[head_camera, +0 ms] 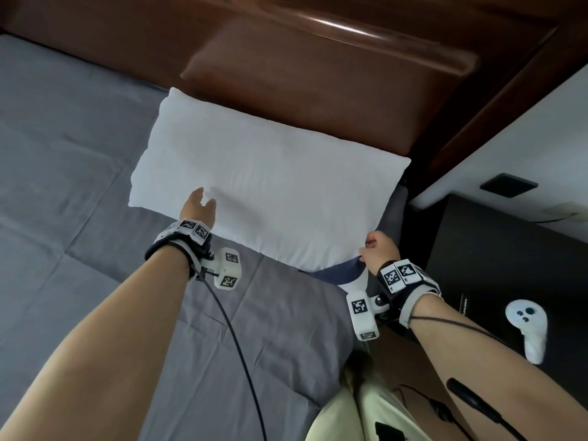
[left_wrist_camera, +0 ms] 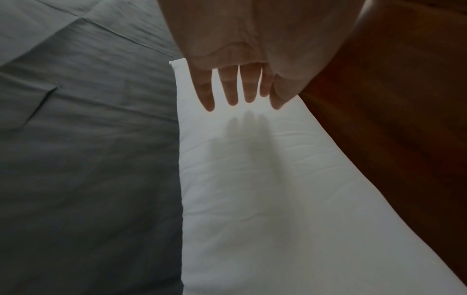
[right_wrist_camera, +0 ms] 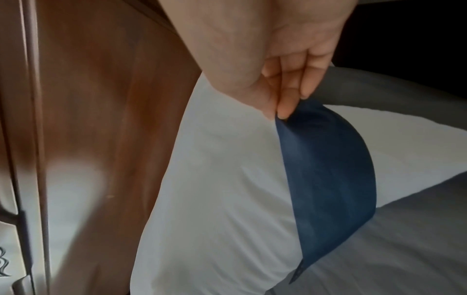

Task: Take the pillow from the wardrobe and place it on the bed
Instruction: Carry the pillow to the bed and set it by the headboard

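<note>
A white pillow [head_camera: 264, 176] lies flat on the grey bed sheet [head_camera: 63, 192], its far edge against the brown headboard [head_camera: 318, 100]. My left hand [head_camera: 199, 203] hovers over the pillow's near left edge with fingers [left_wrist_camera: 231, 93] straight and spread, casting a shadow on the pillow [left_wrist_camera: 252, 189]. My right hand [head_camera: 374, 249] pinches the pillow's near right corner, where a dark blue flap [right_wrist_camera: 326, 175] of the cover [head_camera: 334, 272] hangs from the fingers [right_wrist_camera: 288, 99]. The pillow [right_wrist_camera: 215, 189] sags below that pinch.
A dark bedside table [head_camera: 509, 265] stands right of the bed with a white controller [head_camera: 528, 326] on it. A white wall [head_camera: 525, 138] with a black plate [head_camera: 508, 185] rises behind it. Cables trail from both wrist cameras.
</note>
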`<state>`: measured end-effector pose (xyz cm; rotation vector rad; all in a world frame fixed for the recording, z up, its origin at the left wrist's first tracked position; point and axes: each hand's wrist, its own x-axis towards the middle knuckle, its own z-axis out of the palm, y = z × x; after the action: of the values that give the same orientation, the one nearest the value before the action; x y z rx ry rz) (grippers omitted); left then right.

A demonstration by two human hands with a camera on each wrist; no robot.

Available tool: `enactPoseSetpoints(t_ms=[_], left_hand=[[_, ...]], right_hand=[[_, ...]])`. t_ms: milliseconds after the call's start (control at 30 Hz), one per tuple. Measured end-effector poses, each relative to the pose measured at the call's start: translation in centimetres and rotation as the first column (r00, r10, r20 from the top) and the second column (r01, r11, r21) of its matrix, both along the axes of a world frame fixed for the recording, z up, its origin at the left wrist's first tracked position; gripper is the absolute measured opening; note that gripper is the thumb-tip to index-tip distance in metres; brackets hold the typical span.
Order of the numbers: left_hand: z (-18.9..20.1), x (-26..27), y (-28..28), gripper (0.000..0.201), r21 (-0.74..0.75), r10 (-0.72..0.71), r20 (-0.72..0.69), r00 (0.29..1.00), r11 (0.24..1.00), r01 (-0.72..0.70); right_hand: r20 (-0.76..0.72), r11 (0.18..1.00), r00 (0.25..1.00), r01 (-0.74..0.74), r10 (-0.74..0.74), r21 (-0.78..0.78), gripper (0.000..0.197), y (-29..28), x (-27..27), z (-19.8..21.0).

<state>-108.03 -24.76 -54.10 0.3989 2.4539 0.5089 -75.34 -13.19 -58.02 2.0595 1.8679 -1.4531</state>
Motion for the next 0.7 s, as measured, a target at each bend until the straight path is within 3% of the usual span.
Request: enactPoseSetpoints(t_ms=[133, 367, 500, 567, 633, 700], left_hand=[[0.3, 0.6, 0.1, 0.052, 0.014, 0.007, 0.014, 1.0, 1.0, -0.007], [1.6, 1.7, 0.7, 0.051, 0.048, 0.015, 0.024, 1.0, 0.999, -0.017], [2.5, 2.1, 1.1, 0.051, 0.082, 0.019, 0.028, 0.999, 0.996, -0.021], [3.0, 2.3, 1.2, 0.051, 0.094, 0.018, 0.025, 1.0, 0.995, -0.02], [3.6, 2.4, 1.3, 0.05, 0.095, 0.01, 0.014, 1.0, 0.995, -0.011], [4.2, 2.5, 1.5, 0.049, 0.099, 0.005, 0.011, 1.0, 0.995, -0.007]], right_hand=[[-0.025, 0.999, 0.999, -0.022, 0.021, -0.048, 0.011, 0.0, -0.1, 0.5], [-0.044, 0.99, 0.996, -0.086, 0.081, -0.111, 0.018, -0.2, -0.2, 1.3], [-0.007, 0.991, 0.994, -0.113, 0.112, -0.069, 0.008, -0.2, 0.1, 1.7], [0.0, 0.992, 0.993, -0.116, 0.116, -0.045, 0.014, -0.2, 0.1, 2.7], [0.001, 0.994, 0.995, -0.104, 0.104, -0.022, 0.007, -0.1, 0.3, 3.8], [0.002, 0.995, 0.995, -0.096, 0.096, -0.009, 0.015, 0.0, 0.5, 4.5]])
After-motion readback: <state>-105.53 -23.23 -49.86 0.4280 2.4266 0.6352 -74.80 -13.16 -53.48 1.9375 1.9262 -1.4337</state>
